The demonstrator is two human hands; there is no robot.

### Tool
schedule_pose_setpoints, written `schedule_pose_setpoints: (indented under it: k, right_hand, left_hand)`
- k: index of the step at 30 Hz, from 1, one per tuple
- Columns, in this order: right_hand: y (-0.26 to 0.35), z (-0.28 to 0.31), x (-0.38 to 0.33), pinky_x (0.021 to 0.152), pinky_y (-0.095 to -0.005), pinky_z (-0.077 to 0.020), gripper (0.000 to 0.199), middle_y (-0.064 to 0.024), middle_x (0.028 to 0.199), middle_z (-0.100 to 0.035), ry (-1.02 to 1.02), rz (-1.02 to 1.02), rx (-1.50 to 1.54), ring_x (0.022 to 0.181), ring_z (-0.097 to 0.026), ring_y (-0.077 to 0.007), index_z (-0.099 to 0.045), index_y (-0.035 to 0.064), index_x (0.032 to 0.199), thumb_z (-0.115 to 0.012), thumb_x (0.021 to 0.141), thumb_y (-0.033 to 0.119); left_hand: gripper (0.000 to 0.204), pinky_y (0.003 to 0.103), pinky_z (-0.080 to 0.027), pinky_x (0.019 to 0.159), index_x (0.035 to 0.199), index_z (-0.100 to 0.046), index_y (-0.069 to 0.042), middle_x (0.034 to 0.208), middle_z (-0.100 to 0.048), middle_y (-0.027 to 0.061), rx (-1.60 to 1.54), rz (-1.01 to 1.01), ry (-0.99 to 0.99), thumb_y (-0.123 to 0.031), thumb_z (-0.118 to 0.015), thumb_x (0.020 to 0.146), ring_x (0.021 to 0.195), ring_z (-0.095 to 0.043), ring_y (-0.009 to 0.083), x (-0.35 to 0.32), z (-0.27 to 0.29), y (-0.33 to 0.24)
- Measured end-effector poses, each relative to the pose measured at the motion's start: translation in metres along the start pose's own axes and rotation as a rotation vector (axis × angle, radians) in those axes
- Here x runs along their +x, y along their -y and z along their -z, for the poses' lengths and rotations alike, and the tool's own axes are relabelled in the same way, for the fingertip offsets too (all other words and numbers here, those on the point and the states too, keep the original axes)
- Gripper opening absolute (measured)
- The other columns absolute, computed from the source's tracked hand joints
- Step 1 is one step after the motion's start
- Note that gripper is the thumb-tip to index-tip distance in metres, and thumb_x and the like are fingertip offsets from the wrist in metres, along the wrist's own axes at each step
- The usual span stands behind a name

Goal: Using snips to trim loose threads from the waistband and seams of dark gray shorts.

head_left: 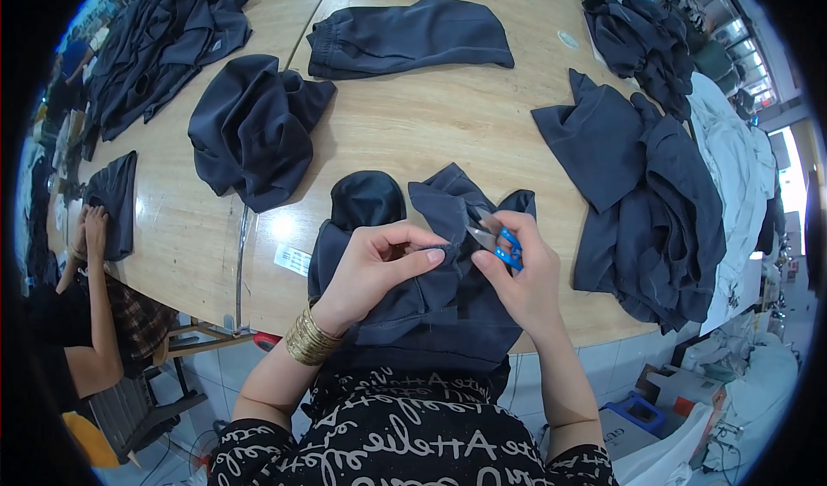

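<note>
Dark navy trousers (396, 314) lie bunched at the table's near edge, partly over my lap. My left hand (392, 258) pinches a seam of them between thumb and fingers. Gold bangles circle that wrist. In my right hand (525, 262) are small thread snips (495, 243) with blue handles and metal blades. The blades point left and touch or nearly touch the raised cloth just right of my left fingertips; whether they are closed on a thread is too small to tell. A white paper label (293, 259) lies left of the cloth.
Folded dark trousers (413, 38) lie at the far middle, a crumpled dark garment (254, 128) at the left. Dark garments pile (646, 202) at the right beside white cloth (732, 193). Another person's hands (92, 232) rest on dark cloth at the far left.
</note>
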State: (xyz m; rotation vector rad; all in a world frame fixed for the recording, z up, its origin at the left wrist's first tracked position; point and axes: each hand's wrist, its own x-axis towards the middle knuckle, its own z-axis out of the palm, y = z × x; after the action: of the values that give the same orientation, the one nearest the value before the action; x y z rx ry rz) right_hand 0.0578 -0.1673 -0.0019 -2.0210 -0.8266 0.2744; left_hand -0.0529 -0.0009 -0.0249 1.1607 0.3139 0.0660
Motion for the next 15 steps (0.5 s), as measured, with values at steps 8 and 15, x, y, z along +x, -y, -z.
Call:
schedule_pose_setpoints:
  k: [8, 15]
  right_hand:
    - [-0.006, 0.003, -0.007, 0.063, -0.0313, -0.0271, 0.037, 0.0003, 0.07, -0.054, -0.03, 0.349, -0.399, 0.06, -0.05, -0.0155, -0.059, 0.0106, 0.091, -0.07, 0.075, 0.043]
    - [-0.008, -0.005, -0.006, 0.061, -0.0304, -0.0264, 0.035, 0.0011, 0.066, -0.054, -0.085, 0.389, -0.405, 0.056, -0.049, -0.0142, -0.059, 0.011, 0.088, -0.067, 0.077, 0.044]
  left_hand:
    - [0.014, 0.017, -0.042, 0.071, 0.097, -0.068, 0.001, 0.084, -0.061, -0.0006, 0.02, -0.027, 0.011, -0.003, -0.063, 0.085, 0.076, -0.053, 0.0036, -0.002, -0.003, -0.002]
    - [0.015, 0.016, -0.041, 0.068, 0.098, -0.068, 0.0, 0.083, -0.06, -0.0028, 0.026, -0.059, 0.021, -0.003, -0.064, 0.085, 0.074, -0.051, 0.0013, -0.003, -0.003, -0.001]
